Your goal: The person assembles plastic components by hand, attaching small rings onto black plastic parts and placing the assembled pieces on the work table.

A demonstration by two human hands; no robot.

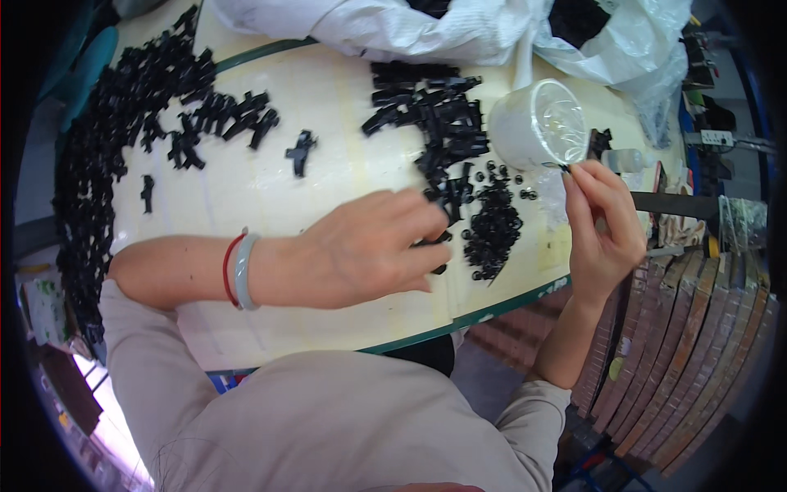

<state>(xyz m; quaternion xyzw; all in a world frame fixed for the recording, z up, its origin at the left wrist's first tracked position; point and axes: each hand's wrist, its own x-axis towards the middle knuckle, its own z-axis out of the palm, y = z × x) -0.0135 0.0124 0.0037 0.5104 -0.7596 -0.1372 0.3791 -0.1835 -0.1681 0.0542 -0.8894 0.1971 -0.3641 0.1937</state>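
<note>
My right hand (607, 225) is closed in a pinch beside the rim of a translucent white plastic tub (525, 123). A small black piece (566, 168) shows at its fingertips, too small to tell its kind. My left hand (369, 242) reaches across the table, fingers curled and blurred by motion. Black bits show beside its fingertips; whether it grips any is hidden. Right of it lies a heap of small black ring-like parts (493, 225). Beyond the fingers is a pile of longer black plastic parts (447, 123).
A large mass of black plastic parts (90, 180) lines the table's left side. A single black part (302, 152) lies mid-table. White plastic sacks (459, 33) cover the far edge. A small clear bottle (627, 160) lies behind my right hand. Stacked brown panels (689, 353) stand at the right.
</note>
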